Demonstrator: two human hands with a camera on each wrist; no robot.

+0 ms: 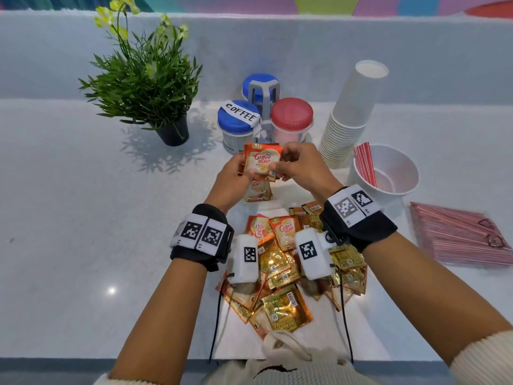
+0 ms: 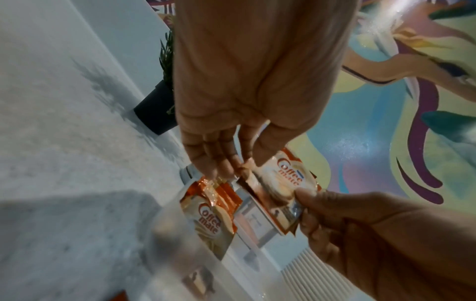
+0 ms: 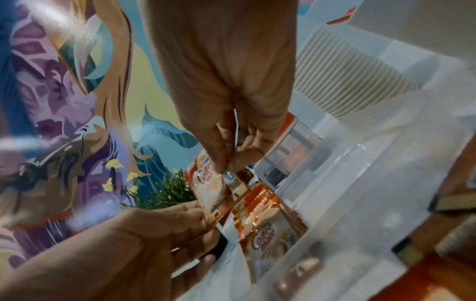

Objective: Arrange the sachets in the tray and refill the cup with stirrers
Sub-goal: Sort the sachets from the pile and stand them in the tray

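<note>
I pinch a small stack of orange-and-cream Coffee-mate sachets (image 1: 259, 162) between my left hand (image 1: 232, 176) and right hand (image 1: 301, 168) just above the clear plastic tray (image 2: 260, 234), mid-arranging; next I judge they need slotting upright beside those already standing there.

Head view was bright and evenly lit, edges bowed; the plant (image 1: 144, 87) cast a sharp shadow. Wrist views were dimmer, grainy, blurred nearest the lens.
</note>
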